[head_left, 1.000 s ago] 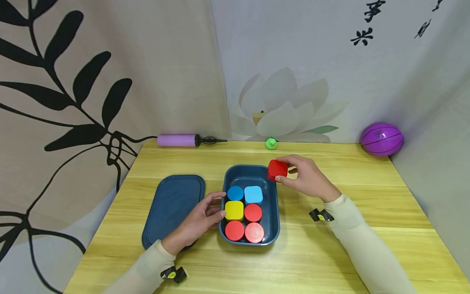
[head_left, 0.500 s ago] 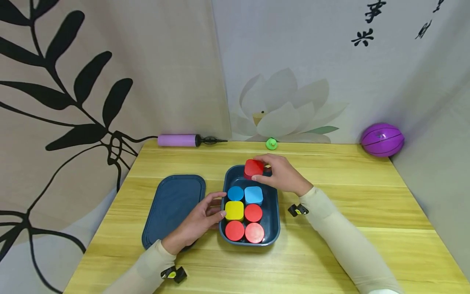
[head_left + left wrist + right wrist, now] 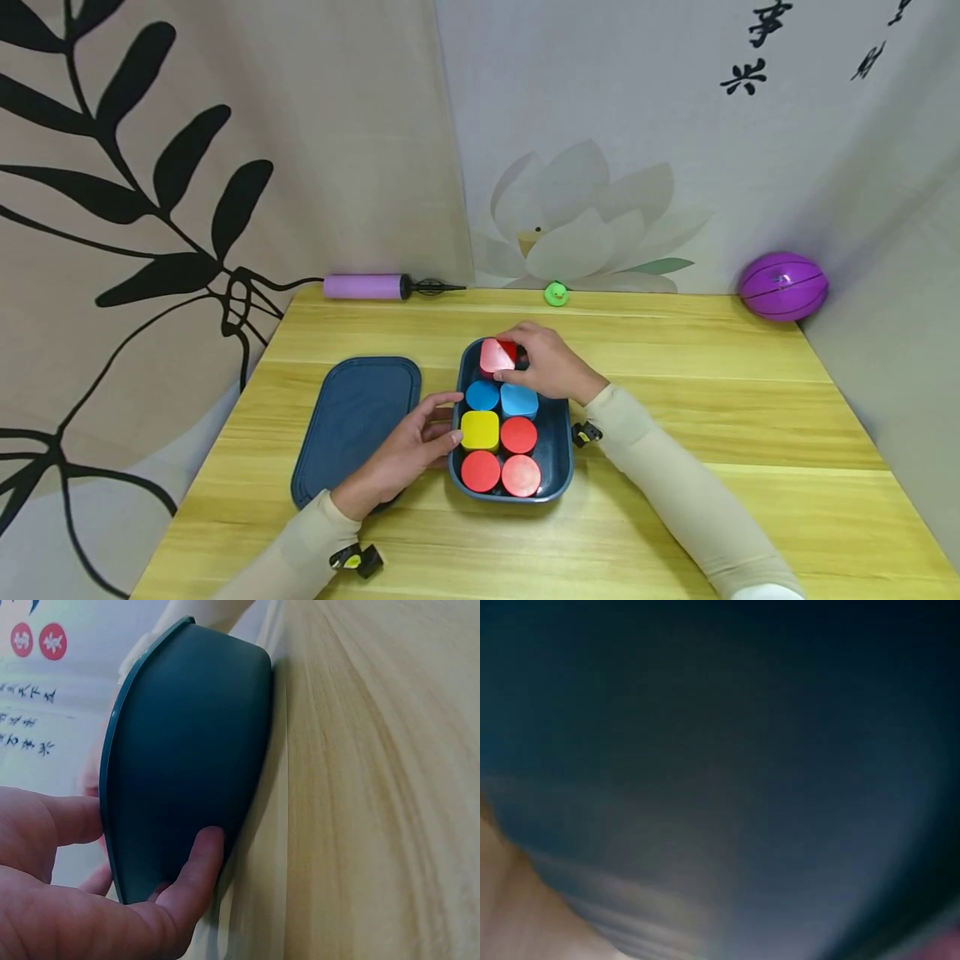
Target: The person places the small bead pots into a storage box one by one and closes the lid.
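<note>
My right hand (image 3: 551, 362) pinches a red rounded-square block (image 3: 495, 357) between thumb and fingers, over the far end of a dark blue box (image 3: 555, 467). In the box sit a blue round block (image 3: 482, 395), a light-blue rounded-square block (image 3: 519, 402), a yellow rounded-square block (image 3: 480, 430) and several red round blocks (image 3: 518, 435). My left hand (image 3: 408, 450) holds the box's left side; in the left wrist view its fingers (image 3: 202, 859) lie against the outer wall and at the rim. Blurred box wall (image 3: 720, 787) fills most of the right wrist view.
A dark blue lid (image 3: 352, 425) lies left of the box, partly behind my left hand. Along the wooden table's (image 3: 675, 533) back edge are a purple hand pump (image 3: 363, 287), a small green duck (image 3: 556, 293) and a purple ball (image 3: 783, 287).
My right hand has carried the red rounded-square block leftward from the box's right rim to over its far end, then lowered it. The left hand stays at the box's left side.
</note>
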`<state>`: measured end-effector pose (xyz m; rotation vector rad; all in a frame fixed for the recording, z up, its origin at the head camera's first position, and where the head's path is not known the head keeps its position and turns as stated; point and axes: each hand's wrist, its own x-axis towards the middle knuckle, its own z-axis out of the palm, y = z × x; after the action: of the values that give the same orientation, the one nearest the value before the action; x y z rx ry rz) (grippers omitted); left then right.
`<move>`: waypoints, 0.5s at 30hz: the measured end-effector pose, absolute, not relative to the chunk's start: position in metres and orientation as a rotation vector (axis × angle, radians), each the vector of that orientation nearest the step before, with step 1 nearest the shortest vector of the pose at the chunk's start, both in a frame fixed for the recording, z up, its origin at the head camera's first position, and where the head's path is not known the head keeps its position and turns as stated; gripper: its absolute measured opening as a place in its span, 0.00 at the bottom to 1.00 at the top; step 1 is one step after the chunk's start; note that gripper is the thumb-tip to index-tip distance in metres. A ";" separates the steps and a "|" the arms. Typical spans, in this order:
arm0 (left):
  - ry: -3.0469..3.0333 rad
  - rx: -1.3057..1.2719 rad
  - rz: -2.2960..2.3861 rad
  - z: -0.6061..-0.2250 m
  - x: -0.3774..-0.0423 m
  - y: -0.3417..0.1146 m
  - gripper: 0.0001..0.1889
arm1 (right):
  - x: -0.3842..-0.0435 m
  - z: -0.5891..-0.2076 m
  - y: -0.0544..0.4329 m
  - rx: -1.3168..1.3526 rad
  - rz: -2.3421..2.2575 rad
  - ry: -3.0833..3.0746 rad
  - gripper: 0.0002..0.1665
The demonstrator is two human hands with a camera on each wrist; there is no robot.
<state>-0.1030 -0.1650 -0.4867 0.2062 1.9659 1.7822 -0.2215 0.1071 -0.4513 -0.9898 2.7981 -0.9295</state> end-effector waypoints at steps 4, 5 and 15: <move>1.965 0.205 1.779 -0.487 -0.103 -0.165 0.32 | -0.220 -0.455 0.103 -0.995 -0.913 2.802 0.37; 1.965 0.204 1.779 -0.487 -0.103 -0.165 0.32 | -0.220 -0.455 0.103 -0.995 -0.907 2.806 0.37; 1.962 0.190 1.781 -0.487 -0.104 -0.165 0.32 | -0.218 -0.465 0.096 -1.013 -0.768 2.859 0.35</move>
<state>-0.1043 -0.1651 -0.4871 0.1904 1.9621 1.7813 -0.2183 0.0963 -0.4652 -1.0133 2.8594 -0.7680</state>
